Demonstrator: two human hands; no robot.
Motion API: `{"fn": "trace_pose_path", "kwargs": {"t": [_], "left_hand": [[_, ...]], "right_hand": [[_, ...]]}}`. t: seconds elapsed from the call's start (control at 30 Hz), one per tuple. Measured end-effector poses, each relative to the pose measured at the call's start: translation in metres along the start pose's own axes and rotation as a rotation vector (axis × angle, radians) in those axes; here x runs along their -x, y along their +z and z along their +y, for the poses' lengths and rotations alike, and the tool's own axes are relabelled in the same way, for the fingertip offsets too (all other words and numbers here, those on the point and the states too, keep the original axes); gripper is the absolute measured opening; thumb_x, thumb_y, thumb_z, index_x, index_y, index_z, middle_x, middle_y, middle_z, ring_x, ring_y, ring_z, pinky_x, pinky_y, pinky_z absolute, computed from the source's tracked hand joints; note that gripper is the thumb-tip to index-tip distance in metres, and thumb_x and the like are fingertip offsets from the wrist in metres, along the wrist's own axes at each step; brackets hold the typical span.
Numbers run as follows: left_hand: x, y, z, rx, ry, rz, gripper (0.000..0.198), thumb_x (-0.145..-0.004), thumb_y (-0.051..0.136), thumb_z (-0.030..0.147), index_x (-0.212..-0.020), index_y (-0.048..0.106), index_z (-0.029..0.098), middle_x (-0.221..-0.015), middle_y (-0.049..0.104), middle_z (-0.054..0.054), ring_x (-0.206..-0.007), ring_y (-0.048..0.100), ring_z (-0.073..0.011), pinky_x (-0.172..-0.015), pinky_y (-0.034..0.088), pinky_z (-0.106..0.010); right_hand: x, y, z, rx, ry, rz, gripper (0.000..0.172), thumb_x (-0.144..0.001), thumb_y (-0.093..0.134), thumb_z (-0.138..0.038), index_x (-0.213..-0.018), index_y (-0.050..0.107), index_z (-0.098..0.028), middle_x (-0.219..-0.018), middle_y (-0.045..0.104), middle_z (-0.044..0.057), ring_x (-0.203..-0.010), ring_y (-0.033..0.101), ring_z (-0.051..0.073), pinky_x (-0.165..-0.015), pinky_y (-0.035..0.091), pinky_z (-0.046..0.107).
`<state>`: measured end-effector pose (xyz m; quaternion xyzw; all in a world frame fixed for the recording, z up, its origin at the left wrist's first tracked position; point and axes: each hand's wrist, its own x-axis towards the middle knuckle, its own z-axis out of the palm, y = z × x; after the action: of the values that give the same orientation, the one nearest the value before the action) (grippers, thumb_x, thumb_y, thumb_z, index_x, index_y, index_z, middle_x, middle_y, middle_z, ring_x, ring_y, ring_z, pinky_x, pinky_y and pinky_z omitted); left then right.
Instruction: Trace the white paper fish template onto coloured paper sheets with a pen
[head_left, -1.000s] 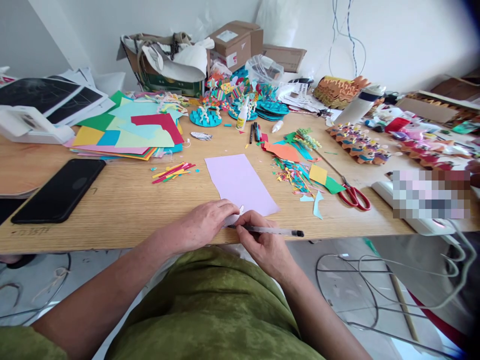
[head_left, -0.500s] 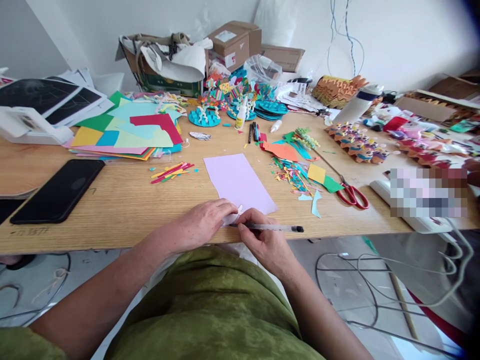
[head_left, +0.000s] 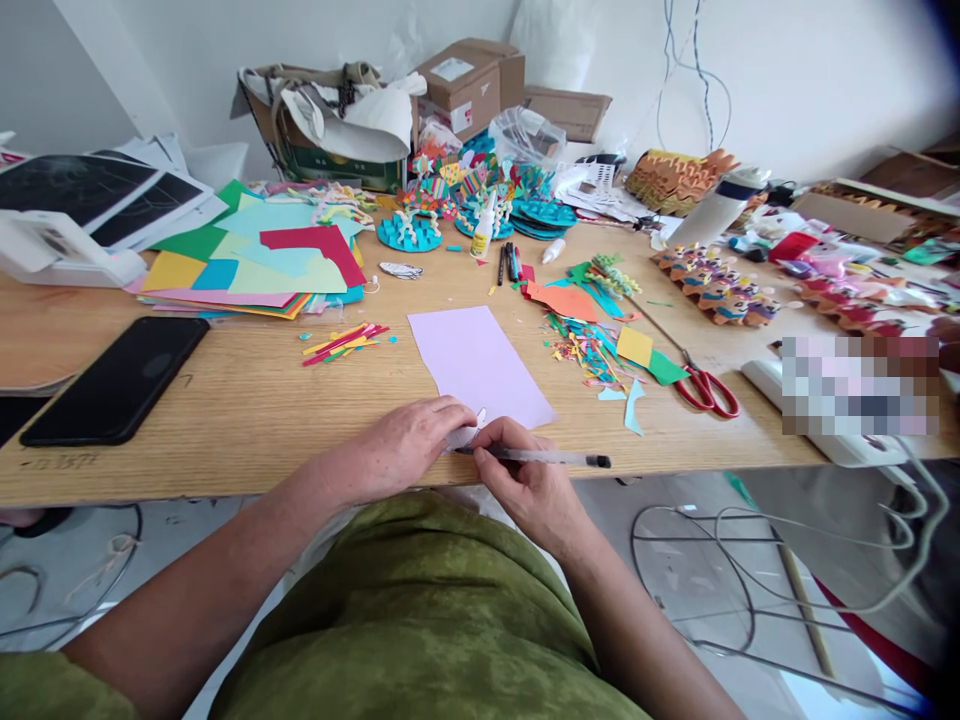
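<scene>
A lilac sheet of paper (head_left: 484,360) lies on the table in front of me. At its near corner is a small white paper cutout (head_left: 465,434), partly covered by my fingers. My left hand (head_left: 401,445) rests on the sheet with fingers stretched flat, pressing the cutout down; its thumb is mostly hidden. My right hand (head_left: 525,480) pinches a clear-barrelled pen (head_left: 551,457) with a black end. The pen lies nearly level, its tip at the cutout's near edge beside my left fingertips.
Left stand a black phone (head_left: 116,380) and stacked coloured paper (head_left: 277,265). Paper strips (head_left: 345,345) lie nearer. On the right are paper scraps (head_left: 585,355), red-handled scissors (head_left: 705,388) and a white power strip (head_left: 862,450). A glue bottle (head_left: 483,232) and paper crafts (head_left: 409,232) stand behind.
The pen tip has shifted slightly left along the cutout's edge, and the pen's far end sits a touch lower. My left hand has stayed in place.
</scene>
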<state>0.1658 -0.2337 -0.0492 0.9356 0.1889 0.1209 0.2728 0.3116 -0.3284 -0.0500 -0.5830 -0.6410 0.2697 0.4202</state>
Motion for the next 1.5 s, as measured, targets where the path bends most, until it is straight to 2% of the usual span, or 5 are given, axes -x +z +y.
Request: {"fn": "trace_pose_path", "kwargs": {"t": [0.33,0.73,0.9,1.23,1.5], "left_hand": [[-0.0007,0.0009,-0.0008,-0.004,0.019,0.01,0.018,-0.088,0.042,0.014,-0.103,0.051,0.017,-0.1,0.059,-0.004,-0.093,0.055,-0.0154,-0.082,0.043,-0.029],[0.0002,0.0,0.0002,-0.009,0.02,0.003,0.018,-0.086,0.045,0.011,-0.102,0.052,0.016,-0.1,0.058,-0.005,-0.093,0.055,-0.0158,-0.081,0.042,-0.027],[-0.0007,-0.0015,0.002,0.006,0.03,0.008,0.016,-0.085,0.045,0.008,-0.097,0.053,0.015,-0.095,0.058,-0.004,-0.088,0.054,-0.0149,-0.078,0.042,-0.026],[0.0,-0.0005,0.0005,0.022,0.001,-0.003,0.016,-0.086,0.044,0.011,-0.099,0.052,0.016,-0.097,0.058,-0.004,-0.089,0.055,-0.015,-0.077,0.042,-0.025],[0.0004,-0.0001,-0.0007,0.049,0.024,0.0,0.018,-0.087,0.043,0.011,-0.101,0.052,0.017,-0.097,0.058,-0.003,-0.09,0.054,-0.0145,-0.079,0.041,-0.025]], "right_hand": [[-0.0002,0.0025,-0.0006,0.05,-0.014,0.01,0.008,-0.077,0.045,-0.014,-0.072,0.049,-0.019,-0.061,0.049,-0.002,-0.059,0.045,0.012,-0.052,0.034,0.023],[-0.0021,0.0049,-0.0014,0.046,-0.002,-0.008,0.007,-0.076,0.045,-0.015,-0.073,0.049,-0.019,-0.063,0.049,-0.001,-0.06,0.046,0.013,-0.053,0.035,0.023],[-0.0039,0.008,-0.0009,0.022,-0.002,-0.021,0.007,-0.077,0.044,-0.015,-0.075,0.049,-0.02,-0.065,0.05,-0.001,-0.06,0.047,0.013,-0.053,0.035,0.023],[-0.0043,0.0019,-0.0006,-0.107,0.084,-0.033,0.004,-0.076,0.046,-0.016,-0.073,0.048,-0.018,-0.056,0.041,-0.005,-0.048,0.034,0.008,-0.043,0.027,0.02],[-0.0047,0.0047,0.0019,-0.043,0.016,-0.047,0.005,-0.076,0.046,-0.014,-0.075,0.049,-0.018,-0.064,0.049,-0.002,-0.056,0.043,0.01,-0.05,0.033,0.022]]}}
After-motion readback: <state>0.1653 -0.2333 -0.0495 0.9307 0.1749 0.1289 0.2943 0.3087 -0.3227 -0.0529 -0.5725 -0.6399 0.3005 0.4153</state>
